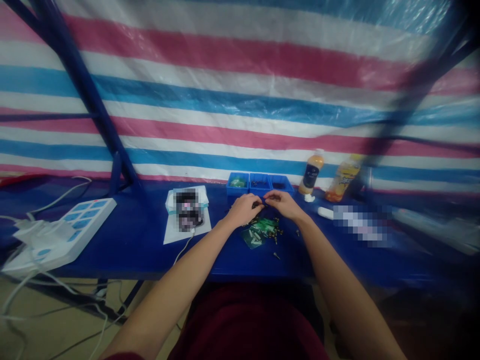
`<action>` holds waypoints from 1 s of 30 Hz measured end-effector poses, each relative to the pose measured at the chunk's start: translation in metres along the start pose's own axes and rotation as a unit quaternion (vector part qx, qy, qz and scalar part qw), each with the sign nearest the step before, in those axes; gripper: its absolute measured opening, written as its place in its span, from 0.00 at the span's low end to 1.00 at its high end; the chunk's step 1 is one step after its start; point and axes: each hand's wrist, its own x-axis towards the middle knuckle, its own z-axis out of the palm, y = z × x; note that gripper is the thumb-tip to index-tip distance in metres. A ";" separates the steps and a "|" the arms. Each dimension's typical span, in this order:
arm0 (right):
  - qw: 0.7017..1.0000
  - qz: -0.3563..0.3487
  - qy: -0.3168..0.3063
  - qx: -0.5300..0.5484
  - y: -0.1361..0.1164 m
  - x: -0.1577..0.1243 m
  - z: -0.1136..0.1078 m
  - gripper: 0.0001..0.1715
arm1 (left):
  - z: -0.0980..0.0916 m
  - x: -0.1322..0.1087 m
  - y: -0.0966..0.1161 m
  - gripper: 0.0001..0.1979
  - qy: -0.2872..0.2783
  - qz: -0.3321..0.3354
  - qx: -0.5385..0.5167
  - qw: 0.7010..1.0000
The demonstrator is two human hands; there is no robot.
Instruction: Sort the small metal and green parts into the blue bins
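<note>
Bins [259, 184] stand beyond the left hand [243, 210] and right hand [285, 205], both pinching something tiny [259, 204].

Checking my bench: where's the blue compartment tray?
The blue compartment tray sits at the far edge of the table in the head view, just beyond the left hand and right hand, left of a dark-labelled bottle.
</note>
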 end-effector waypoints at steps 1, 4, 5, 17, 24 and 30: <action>1.000 0.000 -0.001 0.002 0.000 0.000 0.000 0.14 | 0.000 0.000 0.000 0.11 -0.002 0.001 0.001 1.000; 1.000 0.000 -0.002 0.009 -0.001 0.000 0.001 0.14 | 0.000 0.000 0.001 0.11 -0.002 0.004 0.000 1.000; 1.000 0.000 -0.002 0.010 -0.001 0.000 0.001 0.14 | 0.000 0.000 0.000 0.11 -0.001 0.005 0.000 1.000; 1.000 0.001 -0.015 0.000 -0.005 -0.002 0.002 0.13 | -0.001 -0.001 0.002 0.12 -0.003 0.011 0.010 1.000; 1.000 0.000 -0.018 -0.012 -0.006 -0.003 0.002 0.14 | 0.000 0.000 0.001 0.13 -0.008 0.011 0.018 1.000; 1.000 -0.005 -0.027 -0.014 -0.006 -0.003 0.004 0.12 | 0.002 0.000 -0.001 0.12 -0.007 0.018 0.018 1.000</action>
